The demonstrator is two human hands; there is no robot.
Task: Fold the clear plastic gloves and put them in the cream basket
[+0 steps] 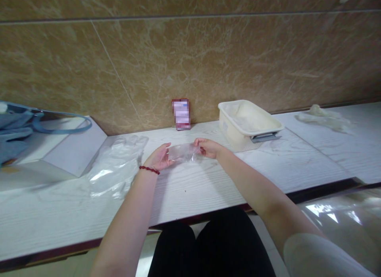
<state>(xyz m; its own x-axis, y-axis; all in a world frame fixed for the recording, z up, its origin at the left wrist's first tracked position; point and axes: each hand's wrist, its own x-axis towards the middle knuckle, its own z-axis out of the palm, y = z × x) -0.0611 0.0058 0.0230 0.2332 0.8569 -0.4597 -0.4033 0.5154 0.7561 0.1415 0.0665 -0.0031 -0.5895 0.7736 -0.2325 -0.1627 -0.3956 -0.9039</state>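
Note:
Between my two hands a small folded piece of clear plastic (183, 152) is held just over the white wood-grain table. My left hand (160, 157), with a red bead bracelet at the wrist, grips its left end between thumb and fingers. At the right end, the fingers of my right hand (208, 148) pinch it. To the left of my left hand lies a flat pile of thin clear plastic (114, 166), with outlines like disposable gloves. A cream plastic bin (235, 132) stands beyond my right hand, with whitish, see-through material visible inside.
A phone-like object (182, 114), its face blurred out, leans against the brown marbled wall. On the left, a white box (71, 150) stands beside a blue bag (14, 130) with a strap. Crumpled clear plastic (324, 118) lies at the right. The table's front edge (190, 220) runs above my knees.

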